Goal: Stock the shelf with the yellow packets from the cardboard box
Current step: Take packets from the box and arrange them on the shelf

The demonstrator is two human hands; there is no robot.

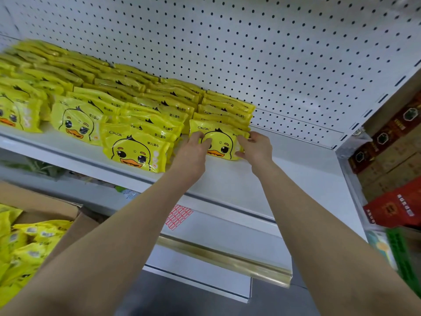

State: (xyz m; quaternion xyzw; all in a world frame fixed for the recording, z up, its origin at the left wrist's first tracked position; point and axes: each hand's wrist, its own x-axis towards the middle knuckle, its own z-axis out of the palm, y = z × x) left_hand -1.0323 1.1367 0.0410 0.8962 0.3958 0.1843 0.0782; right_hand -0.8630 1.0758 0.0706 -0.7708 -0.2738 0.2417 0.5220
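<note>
Both arms reach up to the white shelf [227, 179]. The left hand [193, 149] lies on the left part of the front packet [219, 142] of the rightmost row, fingers curled over its upper left face. The right hand [256, 147] takes the same packet at its right edge, thumb low at the bottom corner and fingers bent round the side. So both hands hold this one packet, which stands leaning back on the shelf with its duck face outward, touching the packets stacked behind it.

To the left run more rows of yellow packets [134, 151], each row leaning back toward the pegboard [250, 53]. The next row's front packet sits just beside the left hand, a little nearer the shelf edge. The shelf right of the held packet is bare white up to the upright.

Low on the left, the cardboard box [45, 204] stands open with loose packets [34, 242] piled inside it, partly hidden by the left forearm. Under the shelf edge a sheet of red labels [178, 216] lies on a lower shelf, and a gold strip [223, 258] runs along that shelf's front. At the far right stand red and brown cartons [396, 167], well apart from the hands.
</note>
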